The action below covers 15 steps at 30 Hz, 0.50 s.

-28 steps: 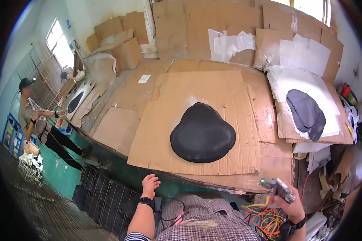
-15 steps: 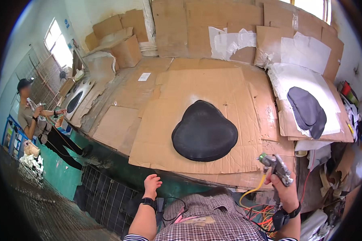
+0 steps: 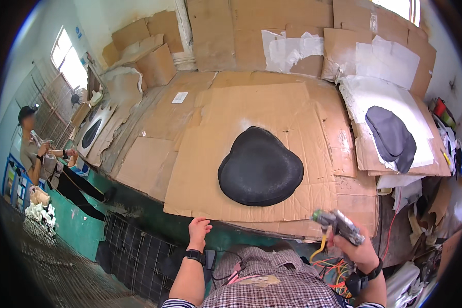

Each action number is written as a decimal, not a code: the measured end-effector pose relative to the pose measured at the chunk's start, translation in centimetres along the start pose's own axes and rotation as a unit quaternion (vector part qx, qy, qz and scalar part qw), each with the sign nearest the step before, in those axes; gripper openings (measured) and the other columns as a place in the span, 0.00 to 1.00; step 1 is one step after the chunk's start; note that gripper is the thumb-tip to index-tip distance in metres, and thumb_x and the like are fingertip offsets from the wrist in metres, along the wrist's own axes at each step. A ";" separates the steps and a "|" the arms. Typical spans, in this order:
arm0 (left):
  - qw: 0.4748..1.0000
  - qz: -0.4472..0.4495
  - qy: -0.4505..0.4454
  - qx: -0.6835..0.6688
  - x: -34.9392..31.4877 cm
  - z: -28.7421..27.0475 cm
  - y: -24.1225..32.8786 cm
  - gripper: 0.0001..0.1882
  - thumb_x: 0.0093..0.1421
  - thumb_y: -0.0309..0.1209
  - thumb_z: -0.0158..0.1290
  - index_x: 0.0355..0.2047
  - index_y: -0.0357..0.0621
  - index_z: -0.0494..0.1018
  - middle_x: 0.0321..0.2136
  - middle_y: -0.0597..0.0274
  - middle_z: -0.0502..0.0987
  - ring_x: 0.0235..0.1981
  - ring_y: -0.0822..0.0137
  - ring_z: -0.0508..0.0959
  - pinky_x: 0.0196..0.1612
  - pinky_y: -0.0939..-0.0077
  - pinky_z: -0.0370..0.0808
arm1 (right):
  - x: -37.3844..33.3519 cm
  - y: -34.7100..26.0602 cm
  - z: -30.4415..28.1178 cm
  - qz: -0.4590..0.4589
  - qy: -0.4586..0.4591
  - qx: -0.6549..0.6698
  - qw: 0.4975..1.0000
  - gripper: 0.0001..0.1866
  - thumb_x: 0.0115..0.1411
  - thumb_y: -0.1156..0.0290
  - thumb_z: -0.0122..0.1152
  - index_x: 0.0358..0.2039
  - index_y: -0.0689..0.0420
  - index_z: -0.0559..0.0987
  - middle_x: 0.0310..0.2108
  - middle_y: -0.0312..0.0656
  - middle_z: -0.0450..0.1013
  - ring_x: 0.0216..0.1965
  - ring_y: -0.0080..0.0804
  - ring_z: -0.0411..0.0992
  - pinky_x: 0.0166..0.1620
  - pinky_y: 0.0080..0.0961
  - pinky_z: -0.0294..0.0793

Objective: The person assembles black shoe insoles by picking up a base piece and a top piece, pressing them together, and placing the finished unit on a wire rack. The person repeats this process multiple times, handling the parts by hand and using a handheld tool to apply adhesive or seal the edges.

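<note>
My right hand (image 3: 362, 251) is wrapped around a metal spray gun (image 3: 344, 228), whose green-tipped nozzle points left over the table's front edge. A yellow hose (image 3: 319, 249) runs down from the gun. To the left, my left hand (image 3: 199, 231) is held in front of the table edge, empty, with its fingers loosely curled and slightly apart. Beyond both hands, a black rounded three-lobed seat cushion (image 3: 261, 167) rests on a cardboard sheet (image 3: 200, 174). Its top looks finely speckled with pale marks. Neither hand touches the cushion.
A folded black piece of material (image 3: 390, 136) lies on white paper at the right. Cardboard lines the wall behind. Far left, another person (image 3: 36, 149) stands by a dark teardrop-shaped piece (image 3: 91, 134). A dark wire rack (image 3: 133, 256) stands below the table; orange hoses (image 3: 339, 277) hang beside me.
The spray gun and my right hand have shifted left and slightly down. My left hand has moved slightly right. Pale specks show more on the cushion. The other person's arms have moved.
</note>
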<state>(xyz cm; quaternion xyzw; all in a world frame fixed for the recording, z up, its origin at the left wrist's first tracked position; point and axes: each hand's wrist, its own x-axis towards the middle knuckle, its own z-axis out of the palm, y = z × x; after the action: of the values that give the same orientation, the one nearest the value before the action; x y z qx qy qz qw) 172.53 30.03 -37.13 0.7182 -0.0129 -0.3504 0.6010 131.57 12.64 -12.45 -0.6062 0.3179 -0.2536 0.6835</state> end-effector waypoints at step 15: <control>0.997 0.011 -0.035 0.066 3.7 5.2 -0.2 0.12 0.55 0.25 0.53 0.41 0.37 0.71 0.27 0.64 0.74 0.23 0.72 0.75 0.25 0.80 0.71 | 0.5 -1.9 -2.9 -0.052 0.086 -0.044 0.994 0.24 0.56 0.74 0.61 0.53 0.64 0.68 0.33 0.37 0.72 0.33 0.22 0.72 0.38 0.21 0.74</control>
<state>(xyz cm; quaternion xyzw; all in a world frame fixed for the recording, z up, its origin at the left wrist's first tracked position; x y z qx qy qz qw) 172.52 24.00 -39.29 0.7434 -0.0655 -0.3672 0.5552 129.88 10.10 -10.83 -0.6270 0.3549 -0.3257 0.6122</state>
